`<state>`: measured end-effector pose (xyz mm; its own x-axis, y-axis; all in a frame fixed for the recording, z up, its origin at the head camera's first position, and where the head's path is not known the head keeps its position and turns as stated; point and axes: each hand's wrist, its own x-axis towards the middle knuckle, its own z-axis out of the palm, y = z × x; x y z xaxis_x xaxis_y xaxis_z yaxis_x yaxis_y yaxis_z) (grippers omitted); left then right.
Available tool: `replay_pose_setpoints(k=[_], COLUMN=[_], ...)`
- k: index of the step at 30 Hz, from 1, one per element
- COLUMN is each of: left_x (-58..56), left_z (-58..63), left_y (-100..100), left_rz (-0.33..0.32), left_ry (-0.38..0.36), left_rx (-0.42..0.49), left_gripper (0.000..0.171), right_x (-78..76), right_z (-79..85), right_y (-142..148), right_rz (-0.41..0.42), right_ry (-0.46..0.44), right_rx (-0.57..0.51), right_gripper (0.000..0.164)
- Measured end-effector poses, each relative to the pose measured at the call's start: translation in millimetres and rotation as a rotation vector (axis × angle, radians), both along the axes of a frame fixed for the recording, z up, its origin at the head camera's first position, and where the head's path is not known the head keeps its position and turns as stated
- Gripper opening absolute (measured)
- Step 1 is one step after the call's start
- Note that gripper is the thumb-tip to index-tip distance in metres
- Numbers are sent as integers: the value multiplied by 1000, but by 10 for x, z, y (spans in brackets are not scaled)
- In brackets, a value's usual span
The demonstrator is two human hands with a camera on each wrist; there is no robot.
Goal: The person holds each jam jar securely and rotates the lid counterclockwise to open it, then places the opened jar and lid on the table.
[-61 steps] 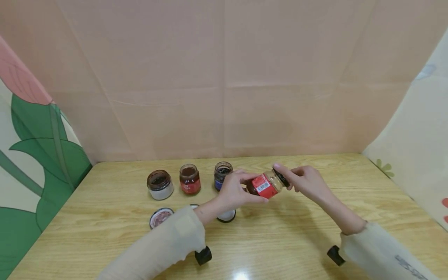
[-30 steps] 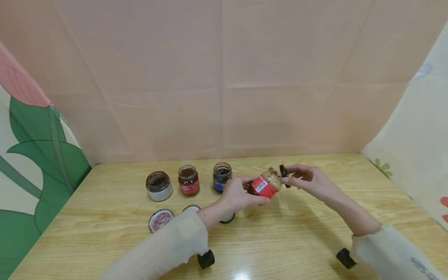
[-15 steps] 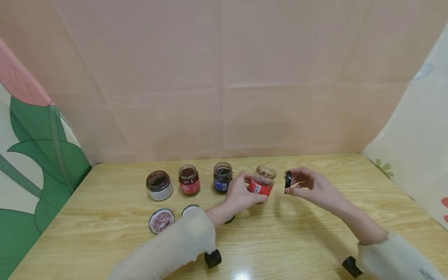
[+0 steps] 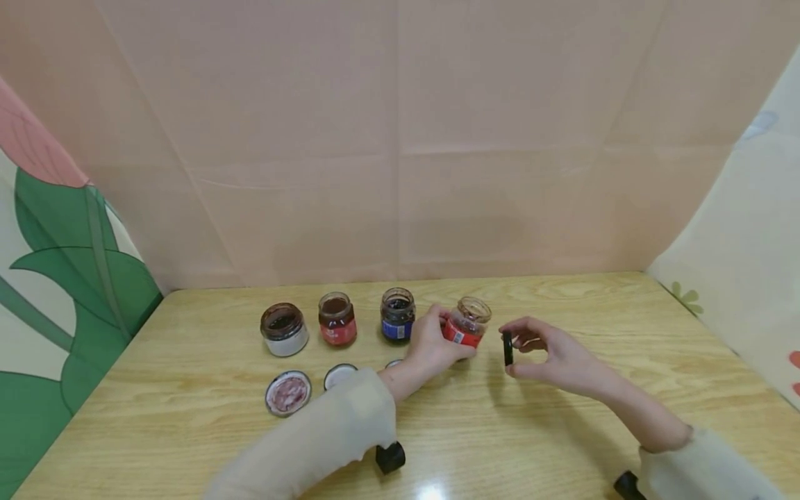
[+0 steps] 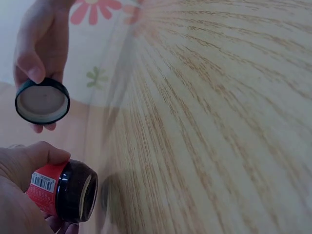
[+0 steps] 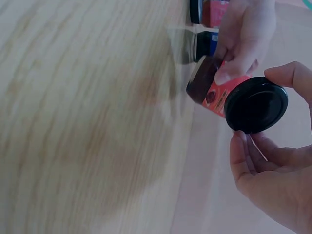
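In the head view my left hand (image 4: 431,344) grips a glass jar (image 4: 467,328) with a red label, fingers and thumb round its sides. The jar is uncapped, tilts slightly to the right and has dark stuff inside. Its base is close over the table in the left wrist view, beside the barcode label (image 5: 44,182). To the right, my right hand (image 4: 556,357) pinches a black lid (image 4: 507,348) on edge between thumb and fingertips, apart from the jar. The pale inside of the lid (image 5: 43,102) faces the left wrist camera; its black top (image 6: 256,105) faces the right one.
Along the back of the wooden table (image 4: 531,444) stand uncapped jars: one white-labelled (image 4: 286,339), one red-labelled (image 4: 338,326), one blue-labelled (image 4: 397,325). In front lie a smeared lid (image 4: 288,394) and a white-lined lid (image 4: 339,376); another lid is mostly behind my left forearm.
The right hand has taken the black lid off the jar's mouth, then lowered it beside the jar. My left hand has turned the jar from strongly tilted to nearly upright.
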<state>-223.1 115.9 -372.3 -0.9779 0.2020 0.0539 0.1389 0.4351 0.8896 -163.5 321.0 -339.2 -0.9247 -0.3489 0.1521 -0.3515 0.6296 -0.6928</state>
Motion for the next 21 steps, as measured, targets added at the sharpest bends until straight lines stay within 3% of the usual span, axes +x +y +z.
replay_pose_setpoints(k=[5,12,21], left_x=[-16,-64,-84], left_z=[-29,-56,-100], left_y=[15,37,72], left_rz=[34,90,125], left_ry=[3,6,29], left_rx=[-3,-18,16], left_gripper=[57,57,54], right_x=[4,8,5], right_z=[-46,-91,-175], right_y=[-11,-38,-80], right_rz=[54,89,111], right_ry=[22,-33,-54], right_rx=[-27,-84,-34], right_gripper=[54,53,57])
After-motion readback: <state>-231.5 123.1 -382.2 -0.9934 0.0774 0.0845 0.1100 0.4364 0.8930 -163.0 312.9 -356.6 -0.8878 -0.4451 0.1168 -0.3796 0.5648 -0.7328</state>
